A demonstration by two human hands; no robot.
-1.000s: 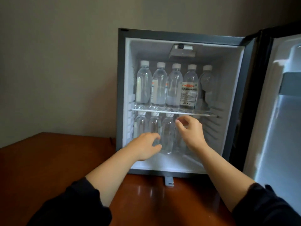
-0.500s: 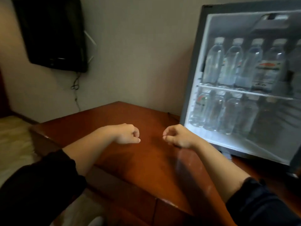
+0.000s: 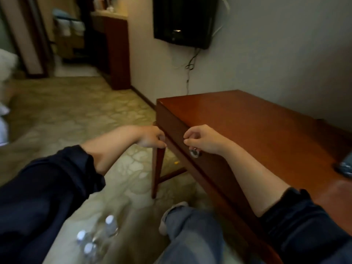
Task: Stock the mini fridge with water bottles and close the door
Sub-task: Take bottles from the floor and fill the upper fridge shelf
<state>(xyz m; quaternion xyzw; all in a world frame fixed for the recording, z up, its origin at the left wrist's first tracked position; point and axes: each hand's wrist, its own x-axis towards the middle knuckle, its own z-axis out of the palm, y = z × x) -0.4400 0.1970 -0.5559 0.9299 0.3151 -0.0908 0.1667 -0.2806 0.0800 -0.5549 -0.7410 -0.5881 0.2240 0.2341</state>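
The mini fridge is out of view. Three clear water bottles [image 3: 106, 228] with white caps stand blurred on the floor at the bottom left, below my left forearm. My left hand [image 3: 150, 138] hovers by the corner of the brown wooden table [image 3: 247, 121], fingers curled in and holding nothing. My right hand [image 3: 202, 140] hangs over the table's front edge, also loosely curled and empty. Both hands are well above the bottles.
A round metal drawer knob [image 3: 194, 153] sits on the table's front, just under my right hand. A dark object [image 3: 344, 168] lies at the table's right edge. A black TV [image 3: 182, 20] hangs on the wall. My jeans-clad leg [image 3: 190, 231] is beside the bottles on patterned carpet.
My view has swung left and down, away from the open fridge, which left the frame. Both hands pulled out of the fridge and curled shut. The floor bottles have come into sight.
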